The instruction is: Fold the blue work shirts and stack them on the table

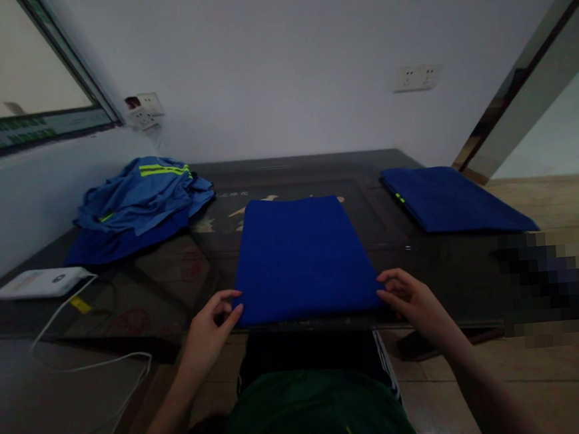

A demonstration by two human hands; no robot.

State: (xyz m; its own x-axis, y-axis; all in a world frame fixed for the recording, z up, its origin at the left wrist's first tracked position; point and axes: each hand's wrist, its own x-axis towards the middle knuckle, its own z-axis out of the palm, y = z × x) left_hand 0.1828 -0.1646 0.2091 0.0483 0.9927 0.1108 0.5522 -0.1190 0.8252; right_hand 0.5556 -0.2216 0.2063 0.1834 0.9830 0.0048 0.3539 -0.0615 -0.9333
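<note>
A dark blue folded cloth (300, 259) lies flat on the dark table (276, 172), directly in front of me. My left hand (216, 320) pinches its near left corner between thumb and fingers. At the near right corner, my right hand (406, 293) grips the cloth's edge in the same way. Another folded blue cloth (458, 200), with small yellow-green marks on its left edge, rests on the right side of the table. On the left is a crumpled heap of lighter blue clothing (142, 195) with yellow-green stripes.
A white device (41, 282) with a white cable lies at the table's left edge, the cable hanging down. Wall sockets (417, 78) are behind the table. A pixelated dark shape (560, 282) covers the right end. My legs are against the near edge.
</note>
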